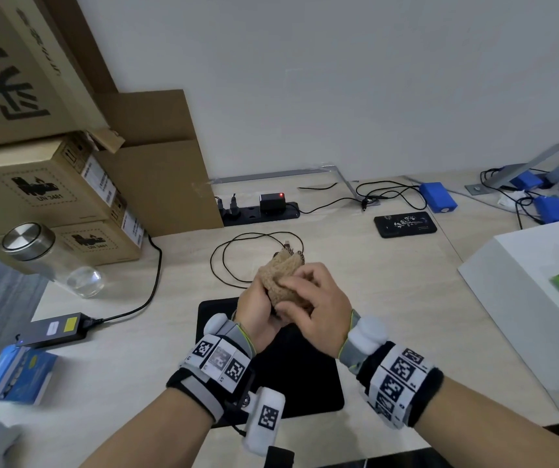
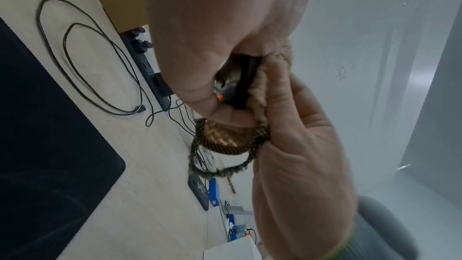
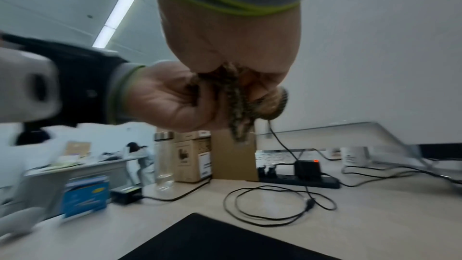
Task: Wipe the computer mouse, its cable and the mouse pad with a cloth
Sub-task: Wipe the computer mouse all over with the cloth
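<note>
**A:** Which step is this? Mouse [image 2: 237, 84] is held up off the surface [image 1: 389, 282] by the left hand [image 1: 257, 309], fingers curled round it, only a dark sliver seen in the left wrist view. Cloth [image 1: 284, 282] is wrapped over the top and pinched/pressed on by the right hand [image 1: 315, 298], so both grips are closed tight.

**B:** Mouse-wiping step, imo. Cable [image 1: 237, 258] is seen looped on the surface just beyond the grips, one end running up to the mouse, nothing touching the loops. Mouse pad [image 1: 305, 373] is lying right under the hands, nearer the wrists, not yet reached.

**A:** So what's called for next?

**B:** Prob. the cloth gets rubbed round the shell w/ the left grip kept firm, then slid along the cable. Cloth edge is dangling below the hands, so snagging on the cable should be watched for.
</note>
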A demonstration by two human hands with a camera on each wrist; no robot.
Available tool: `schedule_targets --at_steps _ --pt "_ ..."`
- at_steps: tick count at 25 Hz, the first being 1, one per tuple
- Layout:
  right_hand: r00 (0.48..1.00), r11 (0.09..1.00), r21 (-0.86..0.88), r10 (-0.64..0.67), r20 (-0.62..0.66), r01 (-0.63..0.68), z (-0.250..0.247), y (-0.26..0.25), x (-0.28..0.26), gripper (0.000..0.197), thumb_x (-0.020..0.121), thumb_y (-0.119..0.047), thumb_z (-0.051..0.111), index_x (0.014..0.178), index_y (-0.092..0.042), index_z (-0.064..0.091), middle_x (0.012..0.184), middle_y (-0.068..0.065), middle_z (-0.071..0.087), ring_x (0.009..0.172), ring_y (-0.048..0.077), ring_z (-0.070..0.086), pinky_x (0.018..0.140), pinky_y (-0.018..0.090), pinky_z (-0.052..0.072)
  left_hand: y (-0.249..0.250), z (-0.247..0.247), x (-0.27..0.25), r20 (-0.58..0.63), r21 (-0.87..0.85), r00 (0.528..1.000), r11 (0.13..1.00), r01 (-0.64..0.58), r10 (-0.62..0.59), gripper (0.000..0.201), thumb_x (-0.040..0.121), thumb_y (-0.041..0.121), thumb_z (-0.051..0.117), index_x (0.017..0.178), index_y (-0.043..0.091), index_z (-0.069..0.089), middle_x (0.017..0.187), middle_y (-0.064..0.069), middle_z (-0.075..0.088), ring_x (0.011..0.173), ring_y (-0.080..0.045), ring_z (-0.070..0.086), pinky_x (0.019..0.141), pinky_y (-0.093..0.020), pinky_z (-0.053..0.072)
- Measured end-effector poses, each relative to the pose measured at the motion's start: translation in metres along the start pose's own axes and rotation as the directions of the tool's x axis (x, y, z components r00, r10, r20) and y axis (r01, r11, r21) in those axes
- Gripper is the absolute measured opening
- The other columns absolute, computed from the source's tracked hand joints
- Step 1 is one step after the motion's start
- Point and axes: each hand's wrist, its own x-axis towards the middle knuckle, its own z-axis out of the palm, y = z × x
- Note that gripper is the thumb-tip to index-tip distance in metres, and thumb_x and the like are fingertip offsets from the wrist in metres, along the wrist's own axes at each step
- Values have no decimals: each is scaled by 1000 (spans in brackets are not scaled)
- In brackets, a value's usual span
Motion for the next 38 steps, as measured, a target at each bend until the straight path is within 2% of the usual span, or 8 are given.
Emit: schedule_targets --at_steps 3,8,11,16,22,27,32,38 --pt "956 960 60 278 -90 -274 -11 15 20 25 83 -35 65 101 -20 71 92 -1 61 82 8 55 76 18 45 5 2 -9 103 37 994 998 43 -46 45 99 41 40 104 3 65 78 -16 68 58 -28 62 43 -28 47" --pt "665 491 665 747 11 -562 -23 22 35 15 93 -23 60 83 -17 70 82 10 67 77 21 59 76 37 51 4 -5 -10 256 -15 964 997 75 -69 61 101 54 23 129 8 53 88 -19 69 64 -30 64 48 -29 51" --pt "706 491 686 707 46 -536 -27 17 31 9 92 -22 62 91 -18 71 84 8 67 78 19 60 77 38 51 2 -6 -12 322 -13 946 999 41 -35 61 95 58 27 133 17 52 109 -18 69 84 -34 67 62 -37 57" --pt "920 903 259 378 -100 -343 -17 11 7 31 77 -34 69 107 -31 65 103 -7 66 91 8 63 85 23 50 0 -6 -9 309 78 951 996 -53 26 48 98 41 42 135 12 51 106 -14 68 84 -25 68 65 -37 57" --pt "766 711 472 634 -110 -521 -25 19 26 6 84 -32 67 88 -29 68 75 -2 66 65 18 58 62 35 51 -1 -5 -17 368 108 928 989 -104 57 41 97 31 47 135 17 51 112 -20 66 86 -33 67 63 -38 56" --pt "923 928 180 353 -151 -326 -24 7 13 27 77 -34 67 104 -30 65 96 -10 67 85 7 61 79 19 48 2 -3 -15 333 110 941 989 -99 57 41 97 30 47 136 21 51 113 -19 64 86 -28 66 63 -38 54" --pt "807 784 379 574 -138 -493 -33 20 33 5 82 -29 69 86 -26 71 73 -8 66 60 10 52 65 31 49 3 -7 -20 355 128 934 988 -90 39 43 93 32 48 135 23 52 114 -20 66 90 -35 66 64 -37 53" --pt "969 972 107 221 -114 -209 -30 -6 14 23 79 -33 65 100 -25 67 94 -16 62 86 1 58 79 14 44 2 -6 -20 382 125 921 983 -136 79 40 103 16 29 134 27 52 125 -8 66 106 -26 65 83 -46 52"
